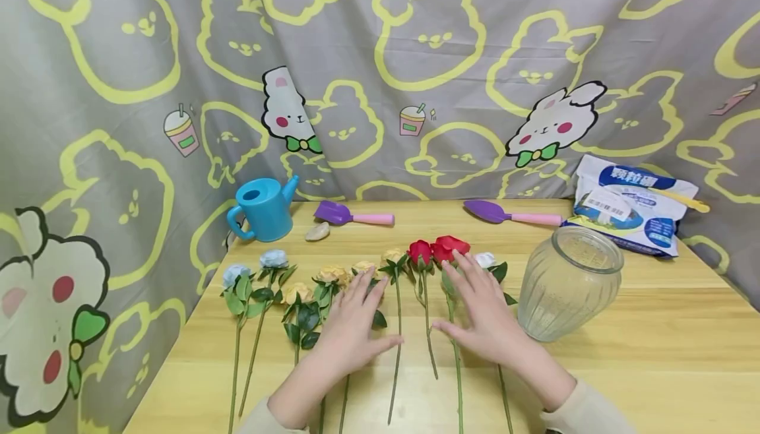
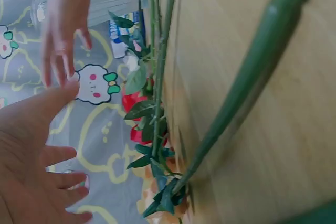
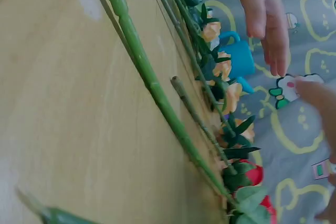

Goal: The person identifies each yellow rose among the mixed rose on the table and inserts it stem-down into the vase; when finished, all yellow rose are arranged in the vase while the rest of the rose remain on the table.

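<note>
Flowers [image 1: 420, 253] lie blooms [image 1: 449, 247] toward the curtain [image 1: 356, 45], stems [image 1: 456, 355] toward the near side

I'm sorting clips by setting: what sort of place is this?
Probably an indoor corner set up for flower crafts, judging by the cartoon-print curtain, the row of flowers on the wooden table and the glass vase.

Flowers [image 1: 420, 254] lie left of the jar [image 1: 567, 292].
</note>
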The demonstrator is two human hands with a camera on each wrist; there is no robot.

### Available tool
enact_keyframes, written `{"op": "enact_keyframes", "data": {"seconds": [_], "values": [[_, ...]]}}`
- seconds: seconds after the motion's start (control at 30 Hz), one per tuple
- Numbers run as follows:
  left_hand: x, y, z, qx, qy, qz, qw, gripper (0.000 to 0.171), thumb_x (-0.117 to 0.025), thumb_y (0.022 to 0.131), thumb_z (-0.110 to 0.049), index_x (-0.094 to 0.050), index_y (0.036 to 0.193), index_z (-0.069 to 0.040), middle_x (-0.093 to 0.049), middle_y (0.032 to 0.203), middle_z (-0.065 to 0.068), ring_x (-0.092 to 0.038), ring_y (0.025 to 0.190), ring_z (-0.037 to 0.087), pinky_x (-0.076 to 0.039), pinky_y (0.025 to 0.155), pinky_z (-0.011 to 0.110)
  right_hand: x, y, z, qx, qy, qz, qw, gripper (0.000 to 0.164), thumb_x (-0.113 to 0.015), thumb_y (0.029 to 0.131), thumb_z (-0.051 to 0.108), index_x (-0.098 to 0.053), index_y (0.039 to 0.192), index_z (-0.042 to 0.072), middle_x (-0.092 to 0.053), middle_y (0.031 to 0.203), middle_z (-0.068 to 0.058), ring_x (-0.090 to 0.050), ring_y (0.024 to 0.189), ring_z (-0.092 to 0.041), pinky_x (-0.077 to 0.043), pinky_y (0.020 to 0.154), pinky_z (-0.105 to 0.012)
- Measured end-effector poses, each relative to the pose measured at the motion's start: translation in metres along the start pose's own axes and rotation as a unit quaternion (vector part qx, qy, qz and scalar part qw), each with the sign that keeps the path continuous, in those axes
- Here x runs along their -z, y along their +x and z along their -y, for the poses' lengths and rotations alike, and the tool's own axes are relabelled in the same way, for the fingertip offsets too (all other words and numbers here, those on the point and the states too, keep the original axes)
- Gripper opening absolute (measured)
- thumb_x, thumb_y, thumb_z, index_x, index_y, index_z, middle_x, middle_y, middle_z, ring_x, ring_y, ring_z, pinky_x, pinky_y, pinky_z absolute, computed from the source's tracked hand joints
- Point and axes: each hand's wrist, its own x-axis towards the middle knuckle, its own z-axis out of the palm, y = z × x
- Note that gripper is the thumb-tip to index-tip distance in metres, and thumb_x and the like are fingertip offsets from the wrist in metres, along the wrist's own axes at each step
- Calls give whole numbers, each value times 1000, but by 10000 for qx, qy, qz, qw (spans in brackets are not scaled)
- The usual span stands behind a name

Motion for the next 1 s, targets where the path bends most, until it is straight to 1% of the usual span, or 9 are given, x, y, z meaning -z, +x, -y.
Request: {"op": "enact_keyframes", "data": {"seconds": [0.1,0.2,0.3,0.4,0.47,0.53,0.6,0.83,1.0], "values": [[7,-3,0,-29,-601,-369,9975,62,-65,79,-41,-47,129,-8,-43,133,11,-40,121,28,-34,97,47,16,0,4,567,1010,-858,9896,78,-71,76,26,-29,140,9,-27,144,-7,-26,130,-28,-23,101,-54],[15,-8,3,-45,-898,-552,9944,37,-65,82,-30,-61,111,-7,-60,111,6,-55,103,21,-45,87,37,40,0,9,1176,1752,-1698,9626,61,-65,82,23,-39,131,-3,-42,134,-13,-37,124,-24,-28,103,-40],[19,-13,10,-19,-914,-564,9942,23,-65,83,-23,-66,100,-9,-65,96,1,-60,89,15,-49,79,34,66,-1,10,1805,2321,-2507,9223,52,-60,86,20,-44,120,-15,-49,124,-23,-44,119,-26,-29,103,-32],[21,-19,16,65,-860,-557,9947,19,-65,83,-23,-67,96,-10,-66,91,-1,-61,85,13,-50,76,33,89,-5,4,2188,3076,-3152,8707,41,-61,84,8,-48,111,-20,-52,116,-29,-47,115,-29,-32,101,-31],[21,-22,20,167,-855,-581,9945,19,-65,83,-25,-68,96,-10,-67,91,-1,-61,84,12,-50,75,32,99,-10,-3,2257,3532,-3532,8364,34,-63,81,-1,-51,105,-22,-54,112,-31,-49,111,-32,-33,100,-32],[22,-25,23,280,-884,-618,9938,21,-65,82,-26,-68,96,-11,-67,91,-1,-61,84,12,-50,74,31,105,-17,-14,2152,3863,-3783,8132,30,-63,79,-6,-52,101,-23,-55,110,-31,-50,110,-33,-33,100,-33],[22,-27,25,389,-921,-642,9929,21,-66,82,-26,-68,96,-11,-67,92,-2,-61,84,11,-50,74,30,107,-23,-25,1862,3920,-3939,8102,31,-64,77,-8,-52,101,-23,-54,111,-30,-47,111,-33,-30,102,-34],[20,-31,30,542,-989,-622,9917,20,-66,82,-24,-68,97,-11,-66,91,-2,-61,82,10,-50,71,30,91,-47,-64,464,4024,-3651,8382,59,-65,73,-14,-37,125,-14,-38,130,-19,-31,124,-27,-21,105,-26],[19,-32,33,502,-1075,-674,9906,17,-67,81,-20,-68,95,-10,-67,88,-3,-61,79,8,-50,71,27,84,-63,-74,-845,3449,-3072,8829,75,-61,70,-22,-30,135,0,-38,133,-9,-33,125,-17,-24,103,-19]]}}
